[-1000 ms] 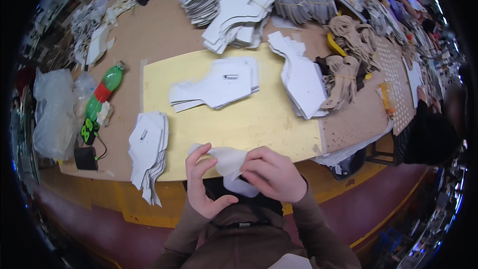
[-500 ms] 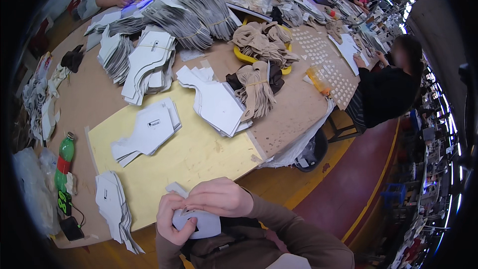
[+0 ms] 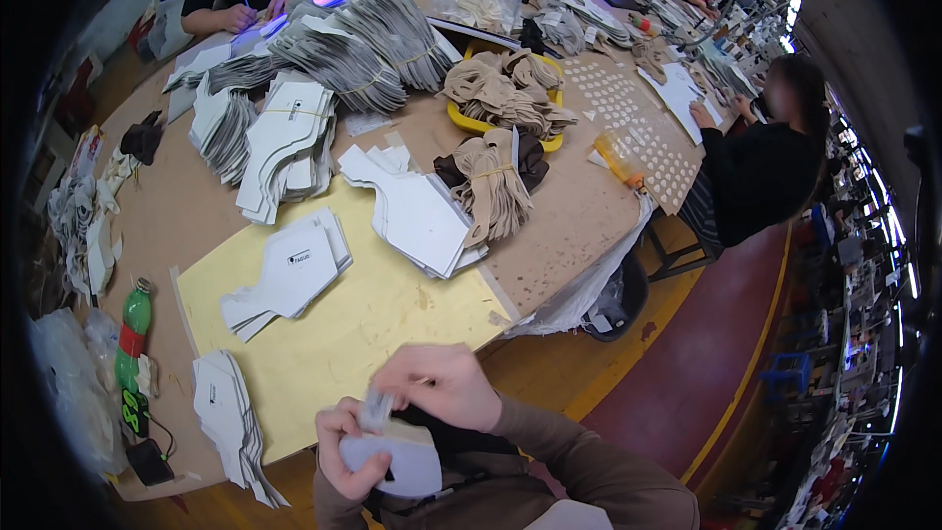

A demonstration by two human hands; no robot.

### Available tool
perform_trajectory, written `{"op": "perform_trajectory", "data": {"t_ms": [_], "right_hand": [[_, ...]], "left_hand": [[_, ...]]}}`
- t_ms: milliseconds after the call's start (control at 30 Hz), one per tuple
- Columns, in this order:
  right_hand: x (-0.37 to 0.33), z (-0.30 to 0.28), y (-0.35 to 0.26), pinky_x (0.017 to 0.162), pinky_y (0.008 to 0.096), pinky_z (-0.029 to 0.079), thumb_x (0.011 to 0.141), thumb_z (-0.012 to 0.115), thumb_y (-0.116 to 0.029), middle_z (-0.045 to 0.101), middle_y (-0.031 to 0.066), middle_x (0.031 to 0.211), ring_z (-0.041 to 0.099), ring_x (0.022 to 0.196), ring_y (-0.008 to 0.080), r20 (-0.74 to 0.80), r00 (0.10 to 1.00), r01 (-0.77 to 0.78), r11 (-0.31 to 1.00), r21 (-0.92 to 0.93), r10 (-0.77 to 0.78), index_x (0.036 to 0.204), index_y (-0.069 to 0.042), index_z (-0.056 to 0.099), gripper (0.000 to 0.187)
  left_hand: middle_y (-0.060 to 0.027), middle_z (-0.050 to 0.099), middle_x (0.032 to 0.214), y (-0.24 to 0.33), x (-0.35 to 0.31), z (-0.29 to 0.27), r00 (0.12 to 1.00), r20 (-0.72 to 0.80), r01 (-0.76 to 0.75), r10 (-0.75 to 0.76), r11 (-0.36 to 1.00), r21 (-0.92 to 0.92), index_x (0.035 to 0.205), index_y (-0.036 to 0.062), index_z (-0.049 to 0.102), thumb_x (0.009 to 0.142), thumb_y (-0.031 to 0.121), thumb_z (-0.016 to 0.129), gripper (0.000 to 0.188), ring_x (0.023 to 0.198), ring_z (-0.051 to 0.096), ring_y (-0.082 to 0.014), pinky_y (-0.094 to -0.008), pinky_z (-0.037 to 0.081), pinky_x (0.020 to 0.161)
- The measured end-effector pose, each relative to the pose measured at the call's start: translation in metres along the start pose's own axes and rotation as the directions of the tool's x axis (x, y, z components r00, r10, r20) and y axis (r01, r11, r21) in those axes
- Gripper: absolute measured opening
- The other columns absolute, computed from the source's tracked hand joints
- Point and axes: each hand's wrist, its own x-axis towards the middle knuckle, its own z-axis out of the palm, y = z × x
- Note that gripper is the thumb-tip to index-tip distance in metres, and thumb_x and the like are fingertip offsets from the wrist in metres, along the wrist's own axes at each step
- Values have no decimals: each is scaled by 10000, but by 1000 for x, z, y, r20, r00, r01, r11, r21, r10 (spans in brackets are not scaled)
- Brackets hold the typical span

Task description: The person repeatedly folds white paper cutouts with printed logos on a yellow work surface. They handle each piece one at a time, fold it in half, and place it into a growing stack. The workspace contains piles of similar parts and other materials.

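Observation:
Close to my body, below the table's near edge, my left hand (image 3: 345, 447) grips a white cut piece (image 3: 407, 466) with a small black mark, thumb on top. My right hand (image 3: 446, 388) pinches a pale strip (image 3: 375, 410) at the piece's upper edge; motion blurs the strip, and I cannot tell if it is still joined to the piece. On the yellow sheet (image 3: 392, 319) lie a small stack of white cut pieces (image 3: 299, 265) and a larger white stack (image 3: 422, 216). Another white stack (image 3: 228, 412) overhangs the near-left table edge.
Banded grey stacks (image 3: 343, 64) stand at the back. A yellow basket (image 3: 458, 118) holds beige pieces, with a banded beige bundle (image 3: 496, 182) before it. A green bottle (image 3: 135, 319) stands left. One co-worker (image 3: 765, 152) sits at right; another person's hand (image 3: 238, 18) works behind the stacks.
My right hand has lifted slightly away from the white piece, drawing the pale strip upward. My left hand keeps its hold. The view has shifted a little.

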Motion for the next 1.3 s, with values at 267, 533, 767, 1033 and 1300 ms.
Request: {"op": "perform_trajectory", "data": {"t_ms": [267, 533, 767, 1033, 1300], "right_hand": [[22, -54, 13, 645, 257, 541, 967, 658, 0, 710, 102, 871, 661, 709, 131, -361, 924, 2, 944, 330, 125, 1046, 83, 692, 119], [24, 16, 65, 733, 232, 573, 949, 669, 35, 677, 86, 991, 688, 823, 112, 72, 939, -342, 935, 89, 337, 1253, 81, 619, 311], [12, 33, 67, 696, 215, 570, 966, 667, -9, 654, 69, 960, 676, 779, 91, 126, 931, -356, 929, 96, 343, 1265, 38, 622, 306], [12, 15, 54, 1013, 456, 471, 902, 727, -150, 580, 105, 1396, 569, 1220, 315, 285, 949, 306, 612, -729, -135, 1351, -88, 617, 467], [0, 14, 62, 1186, 598, 264, 936, 692, -258, 502, 65, 1528, 423, 1425, 330, 524, 851, 471, 384, -794, 39, 1444, -122, 551, 544]], "left_hand": [[-94, 533, 831, -7, -18, -15, 947, -203, 172, -250, 926, -337, 968, 62, 451, 828, 120, 711, 300, 751, 496, -170, -310, 424, 699], [-105, 591, 767, 10, -21, -51, 909, -367, 88, -199, 951, -297, 966, 6, 538, 891, 173, 648, 214, 669, 552, -157, -284, 438, 633], [-103, 626, 711, 71, -30, -27, 920, -368, 115, -133, 991, -71, 1012, -59, 627, 960, 139, 616, 205, 612, 570, -119, -236, 410, 566], [-128, 654, 705, 1, 17, -13, 936, -329, 339, -122, 557, 758, 1361, 125, 644, 999, 218, 613, 376, 540, 598, -238, -337, 472, 550], [-155, 615, 635, -4, 21, -12, 864, -380, 487, -331, 354, 798, 1364, 186, 655, 1001, 292, 617, 380, 571, 625, -320, -409, 483, 566]]}}
